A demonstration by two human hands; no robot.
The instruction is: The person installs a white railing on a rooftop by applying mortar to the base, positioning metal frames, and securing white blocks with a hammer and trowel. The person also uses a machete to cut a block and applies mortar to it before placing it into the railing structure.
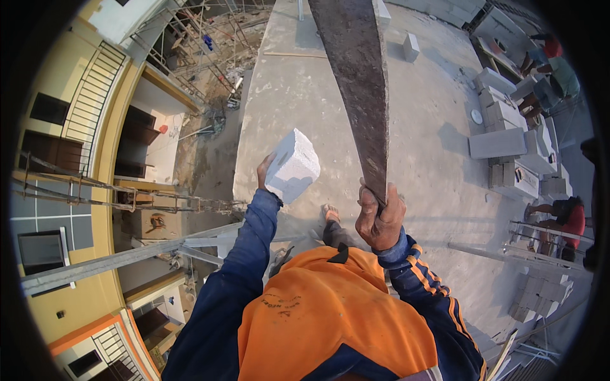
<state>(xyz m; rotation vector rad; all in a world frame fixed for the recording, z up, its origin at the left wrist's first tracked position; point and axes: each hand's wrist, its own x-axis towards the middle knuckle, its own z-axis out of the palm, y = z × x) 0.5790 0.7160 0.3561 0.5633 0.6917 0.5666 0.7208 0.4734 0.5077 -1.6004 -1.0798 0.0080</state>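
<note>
My left hand (264, 171) grips a white lightweight concrete block (295, 166) by its left side. The block is tilted, and its upper face looks rough. Most of my left fingers are hidden behind it. To the right, my right hand (381, 216) is closed round the narrow end of a saw (359, 82). Its long, dark, stained blade widens away from the hand and runs up past the top of the picture. No handle shows. Block and saw are apart.
A concrete slab (286, 95) lies beneath, its left edge dropping to a lower yard. Metal scaffold bars (127, 255) cross at left. Stacked white blocks (502, 127) stand at right, near other people (559, 82). A single block (411, 47) stands farther off.
</note>
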